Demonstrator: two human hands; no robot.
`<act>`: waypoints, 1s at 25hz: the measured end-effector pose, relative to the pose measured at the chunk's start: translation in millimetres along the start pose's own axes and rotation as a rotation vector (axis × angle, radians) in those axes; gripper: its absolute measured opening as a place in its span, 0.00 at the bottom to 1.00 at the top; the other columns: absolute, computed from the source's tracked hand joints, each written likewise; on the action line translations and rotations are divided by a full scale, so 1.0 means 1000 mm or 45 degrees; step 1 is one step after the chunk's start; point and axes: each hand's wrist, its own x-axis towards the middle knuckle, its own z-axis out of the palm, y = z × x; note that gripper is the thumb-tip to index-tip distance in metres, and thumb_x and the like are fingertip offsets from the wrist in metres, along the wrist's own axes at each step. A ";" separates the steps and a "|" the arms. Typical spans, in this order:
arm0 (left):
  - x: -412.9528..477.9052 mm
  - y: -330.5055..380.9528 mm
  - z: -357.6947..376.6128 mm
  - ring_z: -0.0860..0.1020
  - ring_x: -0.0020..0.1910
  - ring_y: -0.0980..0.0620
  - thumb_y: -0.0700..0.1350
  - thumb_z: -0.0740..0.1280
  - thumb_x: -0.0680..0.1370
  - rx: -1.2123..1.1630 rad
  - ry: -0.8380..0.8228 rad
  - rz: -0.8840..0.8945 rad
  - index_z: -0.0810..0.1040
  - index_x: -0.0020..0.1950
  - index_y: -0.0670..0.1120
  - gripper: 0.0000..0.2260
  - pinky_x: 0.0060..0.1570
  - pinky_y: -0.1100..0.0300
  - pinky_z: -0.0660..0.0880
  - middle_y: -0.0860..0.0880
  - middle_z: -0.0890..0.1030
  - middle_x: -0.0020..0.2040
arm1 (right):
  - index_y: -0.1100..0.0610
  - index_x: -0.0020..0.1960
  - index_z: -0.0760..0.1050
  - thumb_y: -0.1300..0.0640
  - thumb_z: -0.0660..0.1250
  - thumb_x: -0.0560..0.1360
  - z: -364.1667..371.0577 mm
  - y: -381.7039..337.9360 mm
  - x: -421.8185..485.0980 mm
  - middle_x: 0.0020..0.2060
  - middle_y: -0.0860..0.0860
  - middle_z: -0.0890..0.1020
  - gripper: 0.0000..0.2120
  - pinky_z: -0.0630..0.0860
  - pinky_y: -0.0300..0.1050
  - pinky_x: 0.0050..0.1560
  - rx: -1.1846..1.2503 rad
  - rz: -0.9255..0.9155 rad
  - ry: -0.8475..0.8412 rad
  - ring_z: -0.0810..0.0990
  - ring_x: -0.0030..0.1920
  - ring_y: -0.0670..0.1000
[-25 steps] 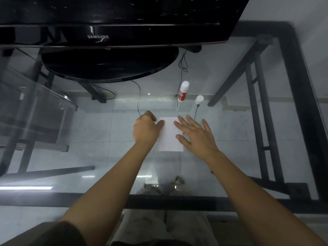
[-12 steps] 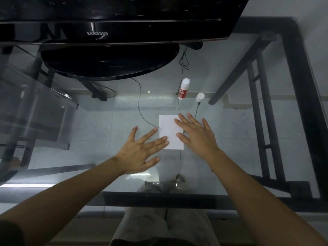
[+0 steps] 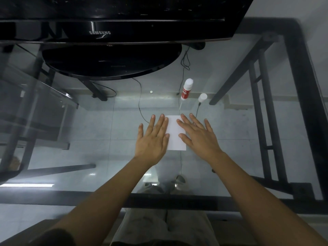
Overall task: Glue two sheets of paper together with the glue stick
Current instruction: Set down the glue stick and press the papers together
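A small white paper sheet [image 3: 174, 134] lies flat on the glass table [image 3: 106, 121]. My left hand [image 3: 153, 139] rests flat, fingers spread, over the paper's left edge. Flat across its right edge lies my right hand [image 3: 198, 137], fingers apart too. Neither hand holds anything. Just beyond the paper stands the red-and-white glue stick [image 3: 186, 89], uncapped, with its white cap [image 3: 202, 97] upright to its right. Whether a second sheet lies under the top one cannot be told.
A black Samsung monitor [image 3: 106, 32] on a round black base [image 3: 111, 63] fills the table's far side. Thin cables [image 3: 140, 103] run under the glass. The black table frame [image 3: 305, 96] runs along the right and near edges. My lap shows below.
My left hand went from a fist on the paper's left edge, swung out to the lower left, and has come back flat on that edge. The right hand stayed put.
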 end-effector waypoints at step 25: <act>-0.001 -0.001 0.006 0.31 0.71 0.53 0.56 0.35 0.78 0.046 0.058 -0.002 0.33 0.72 0.52 0.24 0.68 0.48 0.35 0.55 0.37 0.74 | 0.50 0.72 0.34 0.44 0.40 0.76 0.013 -0.028 -0.045 0.73 0.46 0.40 0.28 0.25 0.57 0.66 -0.283 -0.066 0.059 0.33 0.72 0.49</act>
